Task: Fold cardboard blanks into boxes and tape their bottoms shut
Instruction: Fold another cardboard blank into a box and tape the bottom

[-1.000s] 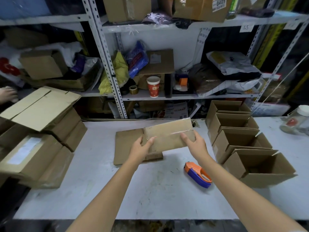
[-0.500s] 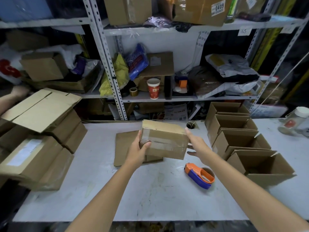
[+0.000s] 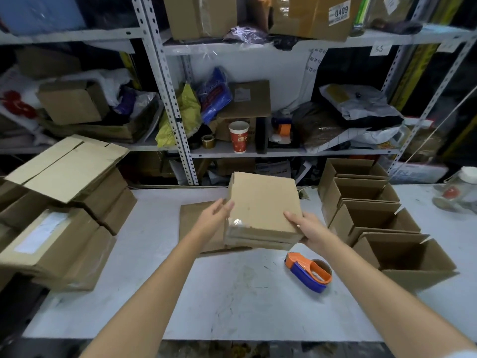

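You hold the folded brown cardboard box [image 3: 260,205] above the flat brown cardboard blanks [image 3: 197,228] on the white table [image 3: 232,301]. Your left hand [image 3: 215,217] presses straight fingers against the box's left side. Your right hand [image 3: 308,228] grips its near right corner, thumb on top. The orange-and-blue tape dispenser [image 3: 308,272] lies near.

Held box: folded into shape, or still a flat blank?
Folded into shape. The box shows a broad face plus a near side with depth, with shiny tape on that side; flat blanks lie under it.
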`<state>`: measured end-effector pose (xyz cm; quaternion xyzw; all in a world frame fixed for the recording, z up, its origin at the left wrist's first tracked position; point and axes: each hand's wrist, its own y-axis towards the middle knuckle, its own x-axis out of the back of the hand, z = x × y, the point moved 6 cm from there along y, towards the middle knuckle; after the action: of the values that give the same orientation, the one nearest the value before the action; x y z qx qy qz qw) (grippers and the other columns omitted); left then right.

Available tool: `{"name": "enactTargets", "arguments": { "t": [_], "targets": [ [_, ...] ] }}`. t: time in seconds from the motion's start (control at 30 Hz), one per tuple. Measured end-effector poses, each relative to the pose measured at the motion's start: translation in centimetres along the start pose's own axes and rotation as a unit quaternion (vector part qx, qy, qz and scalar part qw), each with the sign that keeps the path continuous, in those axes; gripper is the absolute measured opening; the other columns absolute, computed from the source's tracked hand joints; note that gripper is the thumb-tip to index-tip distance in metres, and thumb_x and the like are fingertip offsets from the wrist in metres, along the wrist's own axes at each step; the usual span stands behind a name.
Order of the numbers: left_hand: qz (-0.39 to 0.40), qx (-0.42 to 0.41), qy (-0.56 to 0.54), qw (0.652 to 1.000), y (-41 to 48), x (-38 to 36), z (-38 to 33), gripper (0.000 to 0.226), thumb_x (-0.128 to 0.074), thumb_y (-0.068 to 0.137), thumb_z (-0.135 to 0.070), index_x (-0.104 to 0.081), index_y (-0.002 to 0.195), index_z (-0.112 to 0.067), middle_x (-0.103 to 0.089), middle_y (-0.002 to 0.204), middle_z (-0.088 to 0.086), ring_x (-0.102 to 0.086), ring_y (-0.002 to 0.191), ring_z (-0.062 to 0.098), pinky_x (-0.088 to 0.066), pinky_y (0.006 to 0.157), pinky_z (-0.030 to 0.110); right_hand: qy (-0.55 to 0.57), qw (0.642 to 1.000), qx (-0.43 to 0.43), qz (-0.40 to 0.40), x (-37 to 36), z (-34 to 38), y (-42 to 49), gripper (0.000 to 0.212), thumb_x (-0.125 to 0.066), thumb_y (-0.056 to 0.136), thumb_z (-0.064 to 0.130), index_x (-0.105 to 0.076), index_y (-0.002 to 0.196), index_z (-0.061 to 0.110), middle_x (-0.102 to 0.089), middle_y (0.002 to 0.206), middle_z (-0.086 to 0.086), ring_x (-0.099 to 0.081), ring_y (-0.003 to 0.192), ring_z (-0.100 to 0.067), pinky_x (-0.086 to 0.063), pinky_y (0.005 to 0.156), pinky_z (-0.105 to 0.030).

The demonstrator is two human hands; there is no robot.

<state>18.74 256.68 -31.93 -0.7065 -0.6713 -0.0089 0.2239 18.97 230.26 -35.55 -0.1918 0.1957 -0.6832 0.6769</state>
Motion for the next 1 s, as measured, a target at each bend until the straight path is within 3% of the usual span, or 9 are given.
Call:
{"name": "enactTargets", "arguments": {
  "t": [0.07,0.17,0.33,0.43,0.53,0.67,0.8,0.93,1.0],
  "targets": [
    [-0.008,0.052,-0.033,0.998,0.5,0.3,0.2,0.093,-0.055,0.078,-0.078,-0.037,0.152,-0.026,-0.045,0.152,-0.002,-0.046,0.135,0.027,-0.043,0.106,0.048,-0.038,0.995,0.089,0.004,-0.9,0.7,-0.5,0.039,-0.062,0.097,0.027,-0.052,0.132,0.013,-0.065,0.118,-0.002,-0.062,0.1,-0.013,-0.052,0.073,-0.023],
    [-0.026,0.036,-0.052,0.998,0.6,-0.3,0.7,0.062,-0.066,0.091,-0.049,-0.047,0.143,-0.021,-0.06,0.135,0.001,-0.059,0.115,0.022,-0.052,0.093,0.04,-0.081,0.981,0.174,0.011,-2.3,0.7,-1.0,0.049,-0.066,0.095,0.026,-0.046,0.139,0.018,-0.062,0.122,0.007,-0.061,0.107,-0.005,-0.053,0.075,-0.017],
    [-0.064,-0.038,-0.073,0.995,-0.4,-0.7,1.8,0.056,-0.068,0.094,-0.022,-0.045,0.145,-0.022,-0.062,0.127,-0.004,-0.061,0.11,0.013,-0.053,0.08,0.019,-0.13,0.977,0.17,0.003,-2.4,-0.8,-1.0,0.068,-0.072,0.091,0.024,-0.033,0.147,0.021,-0.052,0.136,0.008,-0.053,0.12,-0.01,-0.048,0.078,-0.011],
    [-0.054,-0.052,-0.067,0.995,-0.4,-0.8,2.3,0.065,-0.071,0.092,-0.019,-0.04,0.149,-0.027,-0.059,0.132,-0.008,-0.057,0.119,0.015,-0.054,0.094,0.03,-0.099,0.985,0.139,0.009,-2.4,-0.3,-1.3,0.081,-0.071,0.087,0.046,-0.028,0.152,0.025,-0.051,0.14,0.007,-0.055,0.12,-0.012,-0.05,0.084,-0.019],
    [-0.04,-0.054,-0.045,0.997,-0.4,-0.9,2.5,0.076,-0.074,0.089,-0.011,-0.035,0.152,-0.027,-0.051,0.138,-0.011,-0.05,0.125,0.014,-0.046,0.104,0.035,-0.039,0.998,0.049,-0.012,-2.3,0.4,-1.5,0.071,-0.049,0.087,0.072,-0.036,0.144,0.031,-0.052,0.133,0.008,-0.053,0.122,-0.021,-0.045,0.097,-0.042],
    [-0.001,-0.052,-0.05,0.997,0.0,-1.1,2.8,0.079,-0.074,0.088,-0.008,-0.033,0.153,-0.028,-0.046,0.149,-0.006,-0.045,0.137,0.019,-0.044,0.11,0.041,-0.02,0.996,-0.02,-0.087,-1.6,0.1,-0.8,0.07,-0.041,0.092,0.072,-0.041,0.142,0.023,-0.049,0.14,-0.005,-0.045,0.132,-0.034,-0.039,0.106,-0.052],
    [0.032,-0.013,-0.101,0.994,0.6,-1.2,2.1,0.071,-0.062,0.095,-0.039,-0.027,0.155,-0.028,-0.044,0.148,-0.007,-0.046,0.131,0.016,-0.044,0.1,0.032,-0.044,0.995,0.028,-0.081,-2.0,0.5,-0.4,0.033,-0.05,0.096,0.058,-0.051,0.107,0.027,-0.058,0.116,0.004,-0.054,0.101,-0.014,-0.041,0.095,-0.039],
    [0.057,-0.003,-0.101,0.993,2.9,-2.2,0.9,0.066,-0.056,0.099,-0.039,-0.027,0.156,-0.025,-0.041,0.153,0.002,-0.043,0.136,0.023,-0.042,0.101,0.034,-0.095,0.986,0.085,-0.107,-0.9,0.7,-0.1,0.016,-0.052,0.1,0.045,-0.053,0.109,0.032,-0.061,0.123,0.003,-0.056,0.098,-0.007,-0.046,0.091,-0.028],
    [0.066,-0.011,-0.099,0.993,4.3,-3.1,0.3,0.062,-0.055,0.101,-0.027,-0.027,0.156,-0.022,-0.043,0.148,-0.001,-0.044,0.124,0.014,-0.042,0.097,0.03,-0.12,0.977,0.114,-0.132,0.1,0.8,0.4,0.029,-0.053,0.1,0.04,-0.052,0.128,0.03,-0.055,0.13,0.008,-0.052,0.108,-0.006,-0.043,0.085,-0.021]
  ]
}}
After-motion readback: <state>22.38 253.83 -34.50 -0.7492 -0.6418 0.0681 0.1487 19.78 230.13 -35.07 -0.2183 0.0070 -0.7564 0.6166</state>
